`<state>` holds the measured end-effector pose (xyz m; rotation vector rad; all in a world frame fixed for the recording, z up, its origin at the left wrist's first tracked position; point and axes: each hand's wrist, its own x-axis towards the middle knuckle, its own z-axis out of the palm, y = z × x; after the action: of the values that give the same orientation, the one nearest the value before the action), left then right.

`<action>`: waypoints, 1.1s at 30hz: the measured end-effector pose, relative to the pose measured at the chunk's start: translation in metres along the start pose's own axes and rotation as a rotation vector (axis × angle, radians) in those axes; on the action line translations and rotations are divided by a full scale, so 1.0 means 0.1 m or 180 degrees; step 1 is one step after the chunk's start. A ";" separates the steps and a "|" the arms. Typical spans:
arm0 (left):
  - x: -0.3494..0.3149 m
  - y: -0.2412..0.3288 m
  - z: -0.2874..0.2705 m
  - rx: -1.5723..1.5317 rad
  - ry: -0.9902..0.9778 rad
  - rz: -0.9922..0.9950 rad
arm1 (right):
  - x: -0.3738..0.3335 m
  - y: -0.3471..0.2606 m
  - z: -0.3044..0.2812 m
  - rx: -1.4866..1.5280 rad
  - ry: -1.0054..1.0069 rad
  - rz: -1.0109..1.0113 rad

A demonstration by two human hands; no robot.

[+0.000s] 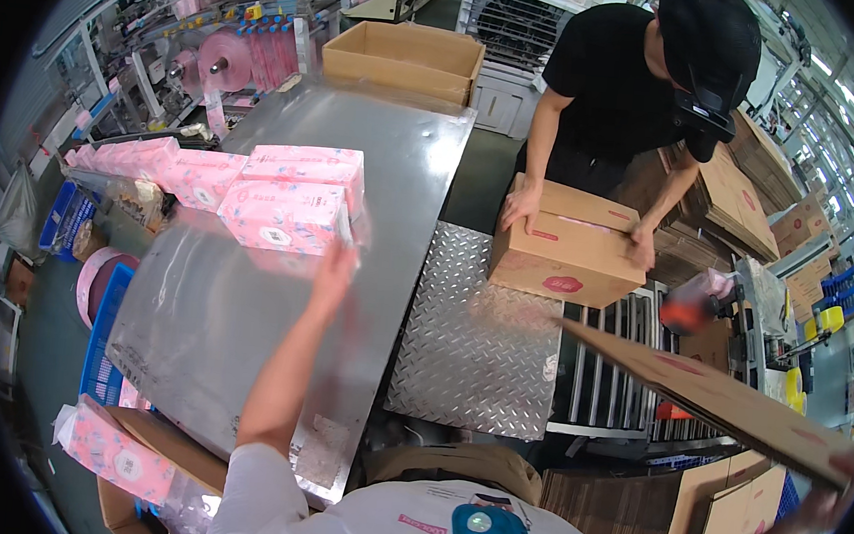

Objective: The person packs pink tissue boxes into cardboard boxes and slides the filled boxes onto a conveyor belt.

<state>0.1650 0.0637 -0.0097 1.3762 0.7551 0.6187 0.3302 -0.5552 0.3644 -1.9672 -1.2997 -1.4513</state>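
Flattened carton (pixel 709 386); the right hand (pixel 835 484) holding it is blurred.

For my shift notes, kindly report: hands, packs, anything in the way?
Left hand at pink packs, contact unclear. Right hand gripping flat cardboard. Nothing seen between left hand and packs; co-worker's hands on carton.

Table (pixel 242 323): shiny metal, with pink packs (pixel 285 218) on it
Bumpy plate (pixel 476 346): brown box (pixel 564 253) at its far end
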 end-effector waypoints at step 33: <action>-1.35 0.43 1.85 0.3306 -0.1397 0.4101 | -1.92 1.13 2.31 0.1267 -0.4915 0.2235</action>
<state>0.2262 -0.1521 0.0544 2.8570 -0.3933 0.8636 0.5431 -0.5301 0.1252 -2.7058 -0.8862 0.8324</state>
